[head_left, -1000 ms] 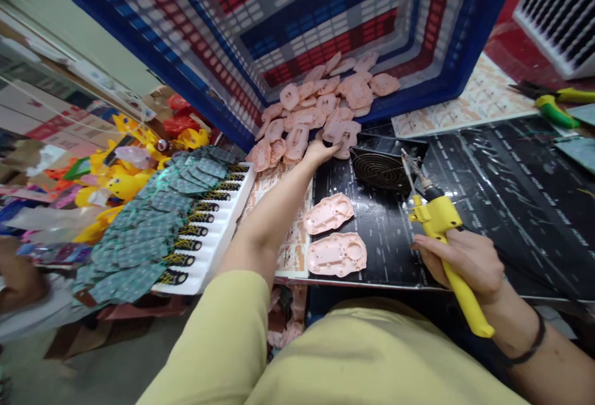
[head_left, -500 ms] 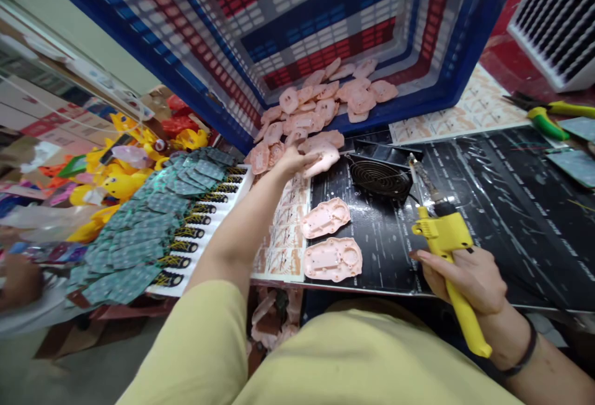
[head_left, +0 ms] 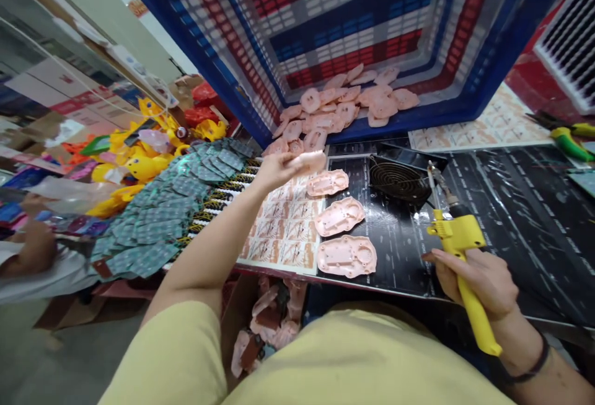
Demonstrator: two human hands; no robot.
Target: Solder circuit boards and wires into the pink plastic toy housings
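Observation:
My left hand (head_left: 277, 171) grips a pink plastic shell (head_left: 309, 162), seen nearly edge-on above the patterned sheet. Three more pink shells, (head_left: 328, 182) (head_left: 339, 216) (head_left: 346, 256) lie hollow side up in a column on the table's black surface and the sheet's edge. Fingers wrapped round its handle, my right hand (head_left: 478, 281) holds a yellow soldering gun (head_left: 458, 234), metal tip pointing up and away. A heap of pink shells (head_left: 325, 121) spills from the tilted blue basket (head_left: 446, 116). Behind the column, a black fan (head_left: 398, 180) rests on the table.
Green circuit boards (head_left: 158, 206) with wired parts are piled on the left, beside yellow toys (head_left: 146, 166). Pliers (head_left: 569, 143) lie at the right near a white grille (head_left: 569, 39). Below the table edge sits a box of pink pieces (head_left: 274, 324). Another person's arm (head_left: 35, 237) shows far left.
A third shell now lies at the far end of the column. My left hand has drawn back leftward with a shell in it. The view has shifted slightly; my right hand still holds the soldering gun.

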